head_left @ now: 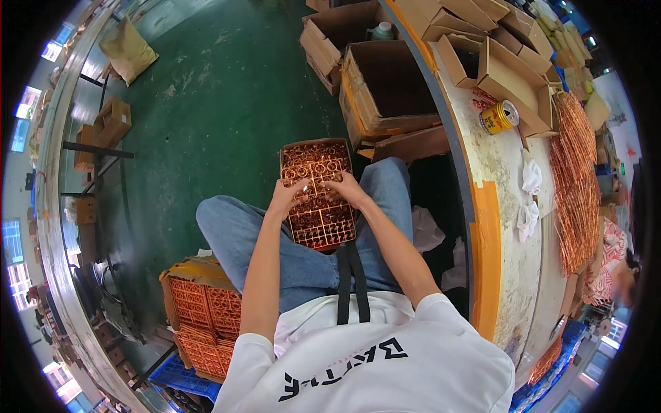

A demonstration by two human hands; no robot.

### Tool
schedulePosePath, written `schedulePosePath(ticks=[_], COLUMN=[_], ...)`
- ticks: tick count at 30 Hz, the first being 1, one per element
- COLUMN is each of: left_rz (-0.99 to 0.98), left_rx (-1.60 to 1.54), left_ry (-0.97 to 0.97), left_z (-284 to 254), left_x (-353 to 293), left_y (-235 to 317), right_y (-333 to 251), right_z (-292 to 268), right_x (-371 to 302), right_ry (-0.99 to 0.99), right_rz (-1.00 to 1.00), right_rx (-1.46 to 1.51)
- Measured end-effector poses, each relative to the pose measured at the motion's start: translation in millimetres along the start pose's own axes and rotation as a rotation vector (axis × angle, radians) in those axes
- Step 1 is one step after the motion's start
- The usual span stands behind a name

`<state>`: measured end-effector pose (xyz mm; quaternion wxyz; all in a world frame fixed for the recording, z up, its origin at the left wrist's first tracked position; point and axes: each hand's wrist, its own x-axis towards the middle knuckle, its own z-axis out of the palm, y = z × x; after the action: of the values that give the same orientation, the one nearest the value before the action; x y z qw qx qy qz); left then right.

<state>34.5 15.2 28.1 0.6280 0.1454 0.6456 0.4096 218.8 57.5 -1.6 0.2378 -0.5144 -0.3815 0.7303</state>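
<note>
Between my knees sits a box filled with small copper-coloured pieces. A copper-orange lattice frame with rows of rings lies across its upper part. My left hand grips the frame's left side with curled fingers. On the opposite side, my right hand also has its fingers bent onto the frame, thumb toward the middle. Another gridded section shows at the box's near end, below my hands. The fingertips are partly hidden among the copper pieces.
Near my left knee a carton holds stacked orange lattice frames. A workbench to the right bears a yellow can, cardboard trays and a long pile of copper lattices. An open carton stands ahead.
</note>
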Motion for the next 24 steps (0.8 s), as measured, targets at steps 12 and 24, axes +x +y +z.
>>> schedulePosePath(ticks=[12,24], left_rz=[0.091,-0.034], left_rx=[0.101,0.102], left_ry=[-0.093,-0.146], left_z=[-5,-18], left_x=[27,21], left_y=[-21,-15], right_y=[26,5], right_z=[-11,-7], right_x=[18,9], right_ry=[0.006,-0.046], right_rz=[-0.057,-0.002], right_rx=[0.03,0.153])
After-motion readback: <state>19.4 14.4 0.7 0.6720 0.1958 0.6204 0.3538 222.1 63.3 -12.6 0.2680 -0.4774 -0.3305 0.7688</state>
